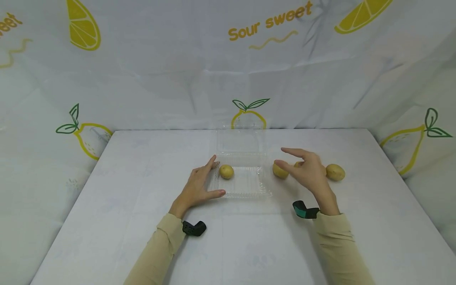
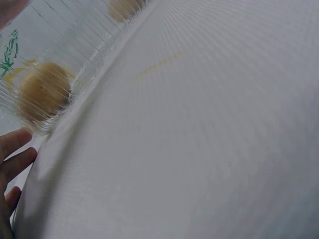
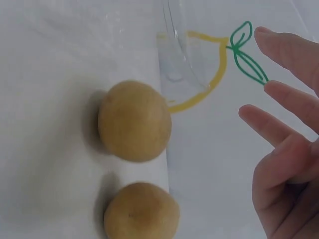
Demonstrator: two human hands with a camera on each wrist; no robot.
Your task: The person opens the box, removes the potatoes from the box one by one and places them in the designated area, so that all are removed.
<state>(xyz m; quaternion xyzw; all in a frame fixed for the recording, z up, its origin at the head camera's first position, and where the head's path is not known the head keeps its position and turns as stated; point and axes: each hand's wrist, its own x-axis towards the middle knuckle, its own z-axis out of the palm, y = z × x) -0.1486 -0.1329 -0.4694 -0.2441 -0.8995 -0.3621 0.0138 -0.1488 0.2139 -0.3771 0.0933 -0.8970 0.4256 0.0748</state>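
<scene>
A clear plastic clamshell box lies on the table, its lid swung back at the far side. One potato sits in its left part; the left wrist view shows this potato through the ribbed wall. My left hand is at the box's left side, fingers spread along it and thumb stretched to the front left corner. My right hand hovers right of the box above loose potatoes, thumb and fingers apart, holding nothing. Beneath its fingertips lies a potato; another potato lies farther right.
More potatoes are partly hidden behind the right hand. Two potatoes, one upper and one lower, show in the right wrist view. A white cloth covers the table; a lemon-printed curtain hangs behind it.
</scene>
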